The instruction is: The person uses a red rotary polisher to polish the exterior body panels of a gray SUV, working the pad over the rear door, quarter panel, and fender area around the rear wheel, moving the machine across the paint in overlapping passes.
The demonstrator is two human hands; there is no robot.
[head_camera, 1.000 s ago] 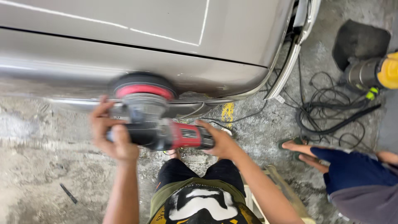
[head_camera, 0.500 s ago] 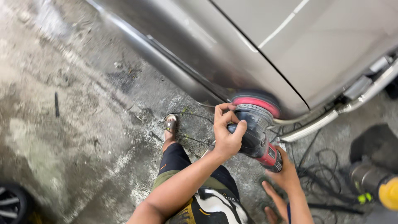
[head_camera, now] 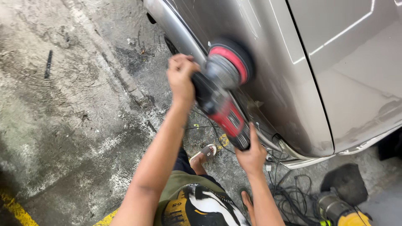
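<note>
A red and black power polisher (head_camera: 222,96) with a round red-backed pad (head_camera: 231,58) is pressed against the silver car body panel (head_camera: 293,71). My left hand (head_camera: 181,77) grips the front handle near the polisher's head. My right hand (head_camera: 251,155) holds the rear end of its body. Both arms reach up from the bottom of the view.
Wet grey concrete floor (head_camera: 71,109) with a yellow painted line (head_camera: 16,209) at lower left. Black cables (head_camera: 289,196) lie coiled under the car. A yellow and black vacuum (head_camera: 343,209) stands at lower right. My sandalled feet (head_camera: 205,152) are below.
The view has swung round and the polisher has moved along the panel toward the wheel arch. Another person's hands and blue sleeve, seen a second ago, are out of view.
</note>
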